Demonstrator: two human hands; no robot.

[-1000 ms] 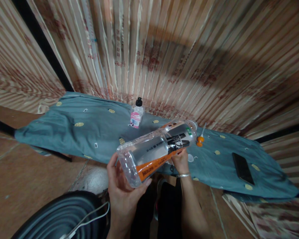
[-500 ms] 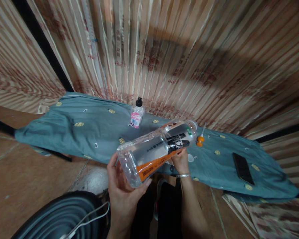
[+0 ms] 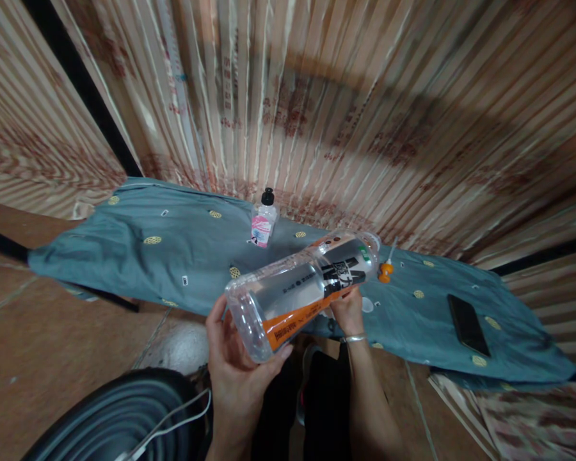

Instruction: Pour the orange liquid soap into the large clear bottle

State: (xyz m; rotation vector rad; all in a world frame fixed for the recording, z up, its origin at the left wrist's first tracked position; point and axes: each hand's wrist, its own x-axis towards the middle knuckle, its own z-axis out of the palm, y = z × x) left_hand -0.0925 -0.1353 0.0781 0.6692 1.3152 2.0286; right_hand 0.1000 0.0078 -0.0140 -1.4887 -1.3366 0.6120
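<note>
The biggest thing I see is the striped curtain (image 3: 317,109) hanging behind everything. In front of it lies a blue cloth (image 3: 139,256) spread over a long low surface. Nearer to me, at the bottom left, is a dark round thing (image 3: 115,416) with a white cable (image 3: 173,426) across it; I cannot tell what it is.

Next comes the big clear bottle (image 3: 302,291), held up in the air over the near edge of the cloth. It is tipped on its side, with its bottom toward me and its top end pointing away to the right. It has an orange and black label.

To do this well, I think I should keep both ends steady, so the bottle does not roll or slip.

My left hand (image 3: 235,371) cups the bottom end, with fingers curled around it. My right hand (image 3: 348,310) grips from under, near the label. Both hands are closed on the bottle.

A black phone (image 3: 468,324) lies on the cloth to the right, well apart. A small bottle (image 3: 263,224) with a pink label stands at the back. Smallest is an orange bit (image 3: 385,272) just past the big bottle's top.
</note>
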